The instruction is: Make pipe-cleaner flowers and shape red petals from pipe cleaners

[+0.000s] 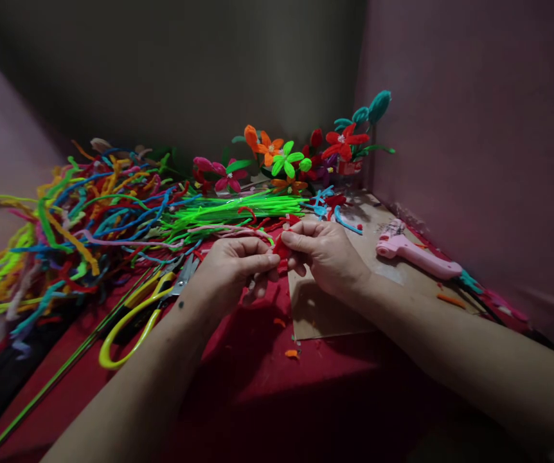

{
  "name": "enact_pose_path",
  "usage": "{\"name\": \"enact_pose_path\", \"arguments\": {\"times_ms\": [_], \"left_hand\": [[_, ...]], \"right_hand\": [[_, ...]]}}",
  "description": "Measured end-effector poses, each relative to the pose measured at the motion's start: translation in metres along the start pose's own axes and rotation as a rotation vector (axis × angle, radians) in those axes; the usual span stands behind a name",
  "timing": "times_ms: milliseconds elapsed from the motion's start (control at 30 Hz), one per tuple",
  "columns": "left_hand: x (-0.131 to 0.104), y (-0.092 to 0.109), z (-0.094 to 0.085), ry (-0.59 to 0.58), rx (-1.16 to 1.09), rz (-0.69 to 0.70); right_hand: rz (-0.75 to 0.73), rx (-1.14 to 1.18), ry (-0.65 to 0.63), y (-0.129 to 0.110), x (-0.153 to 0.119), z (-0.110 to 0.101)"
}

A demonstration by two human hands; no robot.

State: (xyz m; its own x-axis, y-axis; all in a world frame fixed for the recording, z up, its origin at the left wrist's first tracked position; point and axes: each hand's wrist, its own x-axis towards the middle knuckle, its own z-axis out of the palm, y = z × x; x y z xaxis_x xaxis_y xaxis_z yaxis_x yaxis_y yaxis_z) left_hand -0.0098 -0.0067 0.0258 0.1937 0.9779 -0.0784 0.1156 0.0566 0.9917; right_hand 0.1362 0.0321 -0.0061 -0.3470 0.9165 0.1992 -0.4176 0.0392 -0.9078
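Both hands, left [245, 267] and right [328, 254], pinch a small fuzzy red piece [281, 249] between thumb and fingertips, above the red tabletop [248, 373]. Nearby lie yellow-handled scissors [149, 308], flat brown cardboard [325, 312] and thin, fuzzy green stems [238, 209].

Dim overall, w/ dark shadows in foreground.

Multicoloured fuzzy flowers [285, 161] stand behind a bundle of bright green fuzzy stems [238, 207]. A pink plastic gun-shaped tool [416, 256] lies on tan board [328, 316]; yellow-handled metal scissors [165, 294] rest near tangled multicoloured stems [98, 212].
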Motion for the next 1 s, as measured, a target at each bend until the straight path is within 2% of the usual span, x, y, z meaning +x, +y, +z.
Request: {"name": "enact_pose_path", "arguments": {"times_ms": [133,300,467,533,700,833,1000], "left_hand": [[-0.002,0.002,0.003,0.022,0.086,0.010],[-0.004,0.003,0.009,0.069,0.313,0.026],[-0.003,-0.003,0.011,0.196,0.538,0.232],[-0.001,-0.006,0.012,0.225,0.570,0.269],[0.010,0.002,0.016,0.233,0.375,0.169],[0.022,0.013,0.017,0.203,0.214,0.110],[0.022,0.004,0.013,0.254,0.095,0.124]], "right_hand": [[-0.026,-0.055,0.013,-0.002,-0.001,0.001],[0.020,-0.059,0.063,-0.003,0.000,0.002],[0.094,0.019,0.088,0.004,0.005,-0.002],[0.109,0.059,0.070,0.005,0.007,-0.003],[0.126,0.140,0.016,0.002,0.014,-0.002],[0.128,0.046,0.048,-0.008,0.024,0.000],[0.105,-0.035,0.081,-0.012,0.027,0.006]]}}
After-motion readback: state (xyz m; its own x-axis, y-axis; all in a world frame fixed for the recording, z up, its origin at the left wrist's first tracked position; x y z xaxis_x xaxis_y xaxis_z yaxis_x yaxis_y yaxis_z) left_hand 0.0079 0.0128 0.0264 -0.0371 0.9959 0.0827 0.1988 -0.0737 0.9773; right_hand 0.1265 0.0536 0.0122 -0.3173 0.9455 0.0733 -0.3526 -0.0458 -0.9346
